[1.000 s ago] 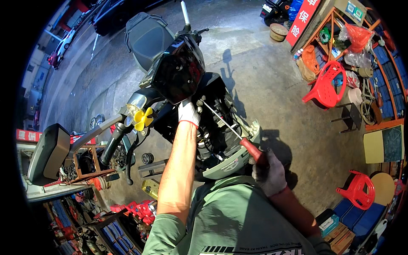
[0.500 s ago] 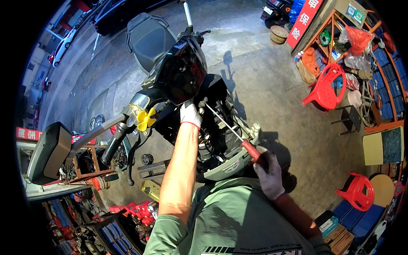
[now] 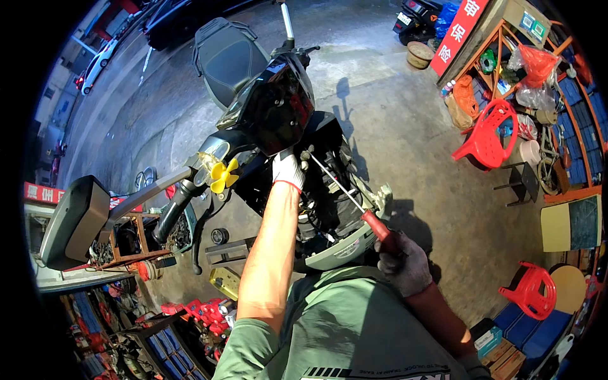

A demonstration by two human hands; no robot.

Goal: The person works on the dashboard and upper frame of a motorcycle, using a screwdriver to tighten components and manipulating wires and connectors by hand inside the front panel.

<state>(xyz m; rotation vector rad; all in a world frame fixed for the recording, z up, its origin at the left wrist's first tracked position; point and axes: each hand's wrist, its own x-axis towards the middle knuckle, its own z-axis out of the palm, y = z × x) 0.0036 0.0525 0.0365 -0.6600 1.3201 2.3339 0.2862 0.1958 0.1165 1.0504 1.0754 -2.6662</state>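
A scooter stands before me with its front opened up and dark wiring and frame parts [image 3: 323,190] exposed. My left hand [image 3: 289,170], in a white knit glove with grey fingertips, is at the underside of the glossy black dash panel [image 3: 282,111]. Its fingers are curled, and what they grip is hidden. In my gloved right hand [image 3: 406,267], closed round the red handle, is a long screwdriver [image 3: 379,228]. Its thin shaft slants up and left over the opening, and the tip ends beside my left fingertips. Nearest me is the grey-green front cover [image 3: 342,252].
On the left a mirror [image 3: 76,221] and handlebar grip [image 3: 174,212] stick out, with a yellow propeller ornament [image 3: 224,175]. Red plastic chairs [image 3: 487,136] and crowded orange shelving stand at the right. Toolboxes and loose parts lie at lower left. The scooter's seat [image 3: 231,60] is at the far side.
The whole view has shifted slightly. My right hand has turned a little on the screwdriver handle, while the tip stays beside my left fingertips. My left hand keeps its place under the dash panel.
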